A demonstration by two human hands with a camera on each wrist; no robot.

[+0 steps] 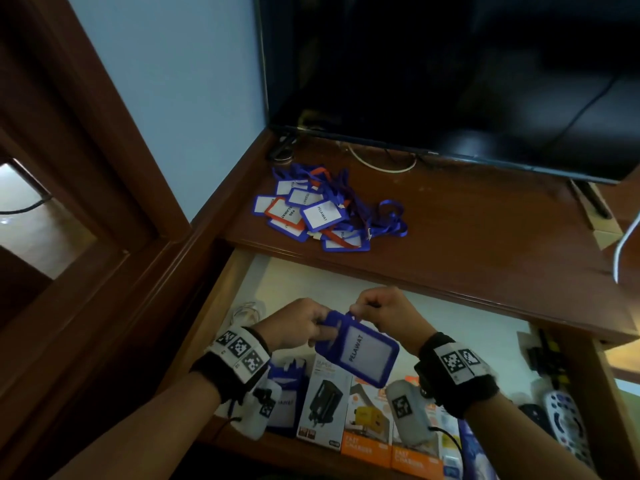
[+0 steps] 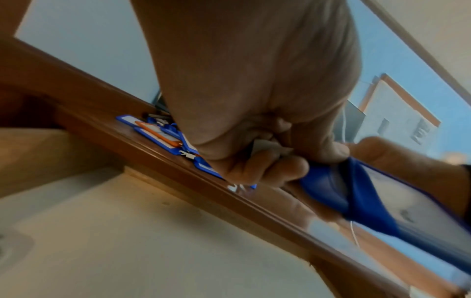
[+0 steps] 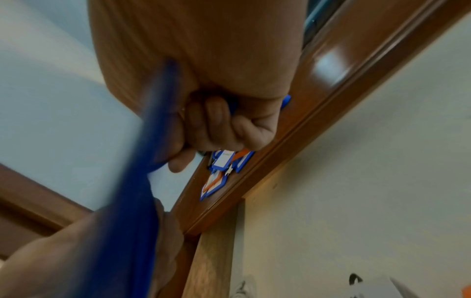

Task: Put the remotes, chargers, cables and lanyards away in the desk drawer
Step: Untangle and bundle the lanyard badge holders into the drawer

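Observation:
Both hands hold one blue badge holder (image 1: 360, 351) marked PELAWAT above the open drawer (image 1: 460, 323). My left hand (image 1: 301, 323) pinches its left top corner, and my right hand (image 1: 377, 306) grips its top edge or strap. The wrist views show the same blue holder (image 2: 362, 193) (image 3: 132, 201) with fingers curled round it. A pile of blue and red lanyards with badge holders (image 1: 311, 209) lies on the desk top (image 1: 467, 230), also seen as lanyards (image 2: 163, 135) (image 3: 224, 167). Charger boxes (image 1: 367, 431) and remotes (image 1: 564, 420) lie in the drawer's front.
A dark television (image 1: 450, 74) stands at the back of the desk, with a white cable (image 1: 381, 164) under it. Another white cable (image 1: 623, 244) hangs at the right edge. A coiled white cable (image 1: 246, 313) lies in the drawer's left corner. A wooden door frame (image 1: 104, 150) is left.

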